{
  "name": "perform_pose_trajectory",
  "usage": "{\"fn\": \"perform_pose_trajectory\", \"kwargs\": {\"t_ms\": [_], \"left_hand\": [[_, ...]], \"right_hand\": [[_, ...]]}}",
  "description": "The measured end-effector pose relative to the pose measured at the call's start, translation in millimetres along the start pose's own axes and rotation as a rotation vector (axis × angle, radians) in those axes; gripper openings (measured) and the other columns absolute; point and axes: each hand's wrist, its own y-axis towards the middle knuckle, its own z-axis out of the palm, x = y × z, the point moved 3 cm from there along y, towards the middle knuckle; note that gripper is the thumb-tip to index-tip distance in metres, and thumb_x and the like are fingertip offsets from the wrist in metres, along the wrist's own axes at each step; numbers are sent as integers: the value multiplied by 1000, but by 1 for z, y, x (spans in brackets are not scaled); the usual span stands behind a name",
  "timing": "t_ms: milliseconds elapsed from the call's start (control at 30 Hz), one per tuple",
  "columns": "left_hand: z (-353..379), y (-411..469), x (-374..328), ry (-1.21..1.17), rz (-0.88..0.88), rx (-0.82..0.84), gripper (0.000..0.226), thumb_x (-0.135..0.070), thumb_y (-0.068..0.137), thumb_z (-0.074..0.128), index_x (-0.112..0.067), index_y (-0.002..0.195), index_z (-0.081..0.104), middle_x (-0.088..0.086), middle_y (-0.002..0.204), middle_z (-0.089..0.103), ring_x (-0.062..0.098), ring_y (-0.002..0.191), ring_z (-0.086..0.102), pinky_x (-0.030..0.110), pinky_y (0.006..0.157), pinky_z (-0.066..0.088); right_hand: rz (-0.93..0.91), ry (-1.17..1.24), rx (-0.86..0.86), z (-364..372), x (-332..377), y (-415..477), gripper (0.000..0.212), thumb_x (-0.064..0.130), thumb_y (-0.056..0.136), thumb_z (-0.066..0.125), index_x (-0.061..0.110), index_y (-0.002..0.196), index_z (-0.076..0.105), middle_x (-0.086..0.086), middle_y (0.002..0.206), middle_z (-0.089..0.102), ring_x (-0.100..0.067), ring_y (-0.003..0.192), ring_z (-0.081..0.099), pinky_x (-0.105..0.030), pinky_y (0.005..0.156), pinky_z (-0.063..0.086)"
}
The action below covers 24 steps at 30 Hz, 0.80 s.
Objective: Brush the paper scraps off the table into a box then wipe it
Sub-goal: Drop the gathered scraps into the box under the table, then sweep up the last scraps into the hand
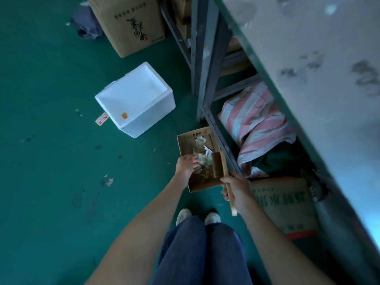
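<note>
A small open cardboard box (pixel 185 144) sits on the green floor beside the table's metal leg, with several pale paper scraps (pixel 202 158) inside. My left hand (pixel 185 164) grips the box's left wall, fingers curled over the rim. My right hand (pixel 236 188) is shut on the wooden handle of a brush (pixel 220 164), whose bristle head hangs over the box's right side. The grey, stained table top (pixel 308 48) fills the upper right.
A white foam box (pixel 135 99) stands open on the floor to the upper left, a large cardboard carton (pixel 131 23) behind it. Under the table lie a pink-striped sack (pixel 255 122) and a printed carton (pixel 287 206). My legs and shoes are below.
</note>
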Motion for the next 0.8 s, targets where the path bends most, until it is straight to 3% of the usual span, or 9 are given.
{"fn": "perform_pose_trajectory", "kwargs": {"t_ms": [133, 300, 400, 633, 800], "left_hand": [[-12, -67, -28, 0, -21, 53, 36, -5, 102, 28, 9, 128, 48, 24, 132, 54, 33, 124, 52, 32, 94, 42], [-38, -153, -54, 38, 44, -13, 33, -11, 100, 31, -2, 115, 59, 11, 113, 66, 20, 101, 62, 26, 79, 48], [-52, -199, -64, 36, 100, -2, 27, -14, 99, 36, -7, 107, 61, 6, 106, 67, 18, 98, 62, 22, 75, 47], [-72, -270, -80, -50, 178, -11, 21, -15, 96, 44, -11, 106, 62, 0, 99, 69, 17, 98, 64, 29, 87, 50], [-68, -311, -87, 1, 264, 35, 23, -15, 96, 44, -10, 108, 63, 2, 102, 70, 16, 99, 65, 28, 87, 50]], "right_hand": [[30, 65, 54, 2, 19, -61, 33, -1, 84, 56, 8, 114, 63, -6, 57, 49, -13, 33, 42, -18, 35, 31], [7, 28, 90, -4, 37, -145, 26, -3, 84, 54, 10, 105, 62, -5, 54, 48, -14, 34, 42, -20, 36, 30], [-15, 55, 112, -9, 43, -194, 30, -3, 84, 55, 13, 109, 62, -6, 57, 50, -15, 37, 43, -23, 38, 32], [-113, 148, 165, -21, 56, -275, 32, -4, 82, 60, 19, 104, 61, -12, 63, 54, -19, 41, 43, -28, 43, 33], [-230, 174, 213, -40, 60, -327, 35, -4, 81, 60, 17, 109, 66, -9, 64, 56, -19, 40, 44, -25, 39, 34]]}}
